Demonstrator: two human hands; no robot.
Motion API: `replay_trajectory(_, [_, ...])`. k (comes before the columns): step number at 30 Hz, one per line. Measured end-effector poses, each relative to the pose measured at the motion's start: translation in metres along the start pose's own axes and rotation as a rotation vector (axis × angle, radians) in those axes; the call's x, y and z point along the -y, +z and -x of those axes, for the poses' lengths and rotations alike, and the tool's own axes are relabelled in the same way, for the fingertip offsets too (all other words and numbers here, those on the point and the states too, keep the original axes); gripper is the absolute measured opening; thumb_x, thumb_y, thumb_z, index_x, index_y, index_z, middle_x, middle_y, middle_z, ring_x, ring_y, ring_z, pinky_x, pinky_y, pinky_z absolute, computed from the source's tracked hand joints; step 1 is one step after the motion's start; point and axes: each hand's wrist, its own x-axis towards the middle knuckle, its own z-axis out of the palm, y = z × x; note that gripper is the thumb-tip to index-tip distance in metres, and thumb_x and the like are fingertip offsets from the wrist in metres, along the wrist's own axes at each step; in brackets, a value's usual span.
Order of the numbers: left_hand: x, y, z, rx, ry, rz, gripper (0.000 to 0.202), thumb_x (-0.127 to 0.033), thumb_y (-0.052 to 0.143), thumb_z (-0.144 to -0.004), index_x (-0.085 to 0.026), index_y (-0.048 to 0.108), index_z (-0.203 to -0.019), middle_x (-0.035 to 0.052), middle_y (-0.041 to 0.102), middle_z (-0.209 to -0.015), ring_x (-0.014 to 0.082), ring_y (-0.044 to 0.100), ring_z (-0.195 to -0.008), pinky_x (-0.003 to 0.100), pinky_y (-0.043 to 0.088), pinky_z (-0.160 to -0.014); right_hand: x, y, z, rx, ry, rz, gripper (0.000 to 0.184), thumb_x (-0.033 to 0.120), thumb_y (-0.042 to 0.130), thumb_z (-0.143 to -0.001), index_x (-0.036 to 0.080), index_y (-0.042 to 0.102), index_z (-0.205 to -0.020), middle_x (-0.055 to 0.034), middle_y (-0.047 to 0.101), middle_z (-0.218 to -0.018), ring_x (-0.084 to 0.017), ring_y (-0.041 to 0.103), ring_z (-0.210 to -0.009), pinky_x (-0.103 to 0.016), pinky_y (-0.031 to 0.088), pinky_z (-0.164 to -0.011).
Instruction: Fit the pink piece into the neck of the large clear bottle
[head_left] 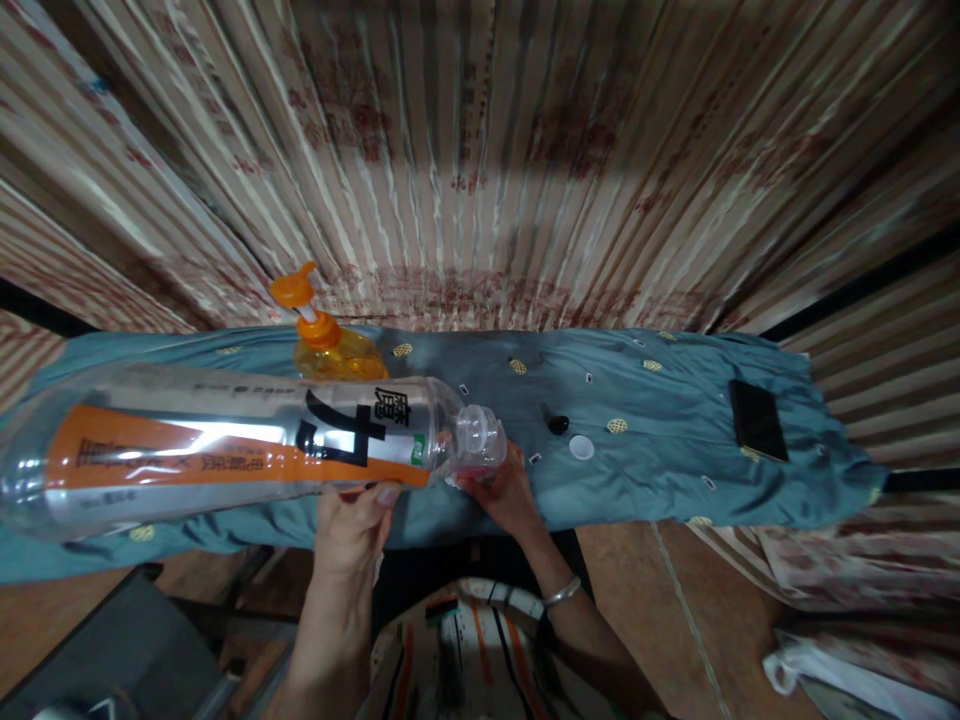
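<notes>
A large clear plastic bottle (225,440) with an orange and silver label lies nearly level across the left half of the view, its neck pointing right. My left hand (352,525) is closed on it from below, thumb on the near side. At the bottle's mouth is my right hand (506,495), fingers curled below and behind the neck. Something clear with a reddish tint shows by those fingers, but the neck hides most of it. Behind the big bottle stands a pump bottle (341,355) with an orange top and yellow liquid.
A blue-green cloth (660,470) with pineapple prints covers the long table. On it lie a small black object (559,424), a white disc (580,446) and a dark flat rectangular object (757,418). Striped curtains (480,180) hang behind. A grey stool-like object (127,650) stands at lower left.
</notes>
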Motion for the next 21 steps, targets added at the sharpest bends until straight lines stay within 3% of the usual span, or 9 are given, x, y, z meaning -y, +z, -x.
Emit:
replay_trajectory(4, [-0.0025,0.0026,-0.0007,0.025,-0.006,-0.026,0.052,-0.039,0.096,-0.037,-0.026,0.073,-0.082,0.0005,0.068,-0.068,0.0242,0.069,-0.071,0.039,0.062,-0.069,-0.0006,0.0014,0.0002,0.0,-0.001,0.001,0.063,0.063,0.072,-0.084,0.022,0.062,-0.13,-0.0143,0.063,-0.135,-0.034,0.055,-0.131,-0.056,0.044,-0.109])
replay_trajectory(6, [-0.0043,0.005,-0.001,0.034,-0.009,-0.041,0.058,-0.043,0.096,-0.035,-0.026,0.074,-0.086,0.0029,0.069,-0.072,0.0288,0.071,-0.078,0.043,0.063,-0.071,-0.001,0.0021,0.0003,-0.007,-0.003,0.002,0.065,0.064,0.071,-0.084,0.022,0.061,-0.132,-0.0145,0.062,-0.137,-0.034,0.054,-0.132,-0.056,0.044,-0.11])
replay_trajectory(21, [-0.0044,0.0056,0.0,0.004,-0.016,-0.08,0.062,-0.044,0.096,-0.033,-0.026,0.075,-0.089,0.0044,0.072,-0.08,0.0304,0.072,-0.085,0.04,0.063,-0.069,-0.0006,0.0007,-0.0002,-0.01,-0.015,0.003,0.072,0.067,0.069,-0.084,0.021,0.056,-0.138,-0.0154,0.061,-0.139,-0.035,0.053,-0.134,-0.057,0.043,-0.111])
